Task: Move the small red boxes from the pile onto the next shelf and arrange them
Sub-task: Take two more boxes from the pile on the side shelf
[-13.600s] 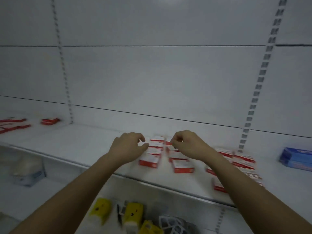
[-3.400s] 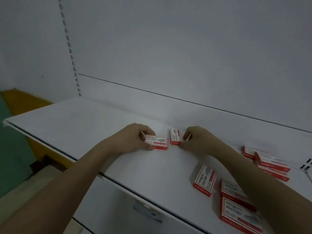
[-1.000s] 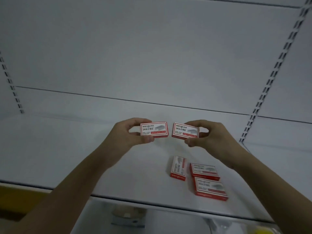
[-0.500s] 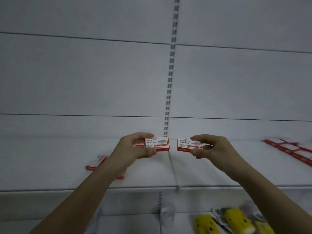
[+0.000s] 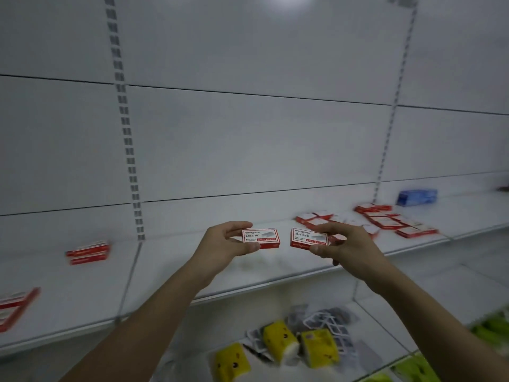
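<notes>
**Hands each holding one red box above the shelf**

Left hand point(image 5: 224, 242) is pinching a small red box point(image 5: 261, 238) by its left end, thumb under, fingers over the top. Right hand point(image 5: 345, 248) is clamping a second red box point(image 5: 309, 238) the same way from the right side. Both boxes are sitting label-up at frame centre, side by side with a narrow gap between them, held in the air over the white shelf point(image 5: 248, 274). More red boxes point(image 5: 385, 220) are lying spread out on the shelf at right of frame, blurred. A short stack of red boxes point(image 5: 87, 252) is sitting on the left shelf section, and another group point(image 5: 13, 307) is cut off at the lower left edge. A blue box point(image 5: 416, 197) is lying far right. Yellow items point(image 5: 278, 341) are showing on the lower shelf, bottom centre.
</notes>
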Tool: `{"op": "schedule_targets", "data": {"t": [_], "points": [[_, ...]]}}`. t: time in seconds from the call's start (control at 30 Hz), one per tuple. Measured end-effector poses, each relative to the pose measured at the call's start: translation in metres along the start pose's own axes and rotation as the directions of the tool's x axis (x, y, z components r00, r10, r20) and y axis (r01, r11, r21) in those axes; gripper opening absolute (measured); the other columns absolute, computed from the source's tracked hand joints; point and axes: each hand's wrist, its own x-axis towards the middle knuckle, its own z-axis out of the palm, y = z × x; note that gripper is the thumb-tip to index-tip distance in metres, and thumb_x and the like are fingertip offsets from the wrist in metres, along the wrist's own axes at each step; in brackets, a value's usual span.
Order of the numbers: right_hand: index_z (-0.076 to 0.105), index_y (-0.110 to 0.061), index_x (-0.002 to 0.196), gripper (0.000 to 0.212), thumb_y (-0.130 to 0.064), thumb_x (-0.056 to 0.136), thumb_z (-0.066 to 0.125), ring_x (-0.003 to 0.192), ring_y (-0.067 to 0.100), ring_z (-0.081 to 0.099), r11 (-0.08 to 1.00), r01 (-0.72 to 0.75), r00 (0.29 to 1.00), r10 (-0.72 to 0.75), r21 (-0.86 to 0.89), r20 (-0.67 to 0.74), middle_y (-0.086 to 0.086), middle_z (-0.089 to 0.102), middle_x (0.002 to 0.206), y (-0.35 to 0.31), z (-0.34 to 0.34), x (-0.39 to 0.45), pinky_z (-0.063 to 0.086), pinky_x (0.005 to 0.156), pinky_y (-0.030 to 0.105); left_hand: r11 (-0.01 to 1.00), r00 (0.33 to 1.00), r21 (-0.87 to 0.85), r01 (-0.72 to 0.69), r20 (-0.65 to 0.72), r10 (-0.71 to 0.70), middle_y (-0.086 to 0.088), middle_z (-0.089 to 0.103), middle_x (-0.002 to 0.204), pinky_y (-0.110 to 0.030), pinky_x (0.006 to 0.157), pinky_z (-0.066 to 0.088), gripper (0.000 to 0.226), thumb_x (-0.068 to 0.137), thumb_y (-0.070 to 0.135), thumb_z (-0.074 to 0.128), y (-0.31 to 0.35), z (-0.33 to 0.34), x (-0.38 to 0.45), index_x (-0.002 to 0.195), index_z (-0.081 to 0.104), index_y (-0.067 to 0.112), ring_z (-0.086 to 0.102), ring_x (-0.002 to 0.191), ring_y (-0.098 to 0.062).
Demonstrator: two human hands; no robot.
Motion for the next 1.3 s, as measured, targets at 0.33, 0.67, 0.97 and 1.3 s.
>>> {"op": "schedule_targets", "data": {"t": [0.33, 0.67, 0.97, 1.3], "points": [[0.065, -0.022, 0.113, 0.034, -0.017, 0.081, 0.075, 0.077, 0.017, 0.068, 0.99, -0.141, 0.98, 0.141, 0.015, -0.138, -0.006, 0.064, 0.101, 0.098, -0.103, 0.027, 0.054, 0.059, 0.02, 1.0, 0.982, 0.007, -0.024, 0.189, 0.022, -0.002, 0.072, 0.104, -0.02, 0.081, 0.055, 0.039, 0.071, 0.003, 0.082, -0.001, 0.151, 0.094, 0.105, 0.069, 0.017, 0.071, 0.088, -0.012], [0.067, -0.015, 0.118, 0.039, -0.017, 0.081, 0.076, 0.074, 0.017, 0.068, 0.973, -0.225, 0.949, 0.206, -0.054, -0.24, -0.003, 0.065, 0.097, 0.187, -0.208, 0.143, 0.054, 0.059, 0.02, 0.991, 0.984, 0.114, -0.063, 0.173, 0.042, 0.007, 0.073, 0.095, -0.015, 0.068, 0.048, 0.041, 0.065, 0.012, 0.087, -0.003, 0.264, 0.242, 0.102, 0.071, 0.021, 0.069, 0.084, -0.008], [0.065, -0.021, 0.114, 0.033, -0.021, 0.083, 0.074, 0.076, 0.015, 0.069, 0.982, -0.19, 0.958, 0.181, -0.019, -0.223, -0.006, 0.065, 0.1, 0.252, -0.264, 0.23, 0.052, 0.06, 0.019, 0.965, 0.987, 0.25, -0.074, 0.157, 0.034, 0.014, 0.071, 0.093, -0.021, 0.08, 0.049, 0.042, 0.068, 0.016, 0.086, -0.001, 0.325, 0.335, 0.106, 0.071, 0.021, 0.066, 0.089, -0.006], [0.067, -0.019, 0.115, 0.034, -0.028, 0.083, 0.074, 0.082, 0.016, 0.065, 0.999, -0.05, 0.995, 0.048, -0.021, -0.086, -0.005, 0.066, 0.096, 0.331, -0.328, 0.331, 0.054, 0.064, 0.023, 0.935, 0.999, 0.352, 0.042, -0.001, -0.044, 0.007, 0.069, 0.1, -0.004, 0.052, 0.045, 0.037, 0.075, 0.014, 0.081, -0.008, 0.402, 0.384, 0.109, 0.069, 0.014, 0.064, 0.083, -0.003]]}}
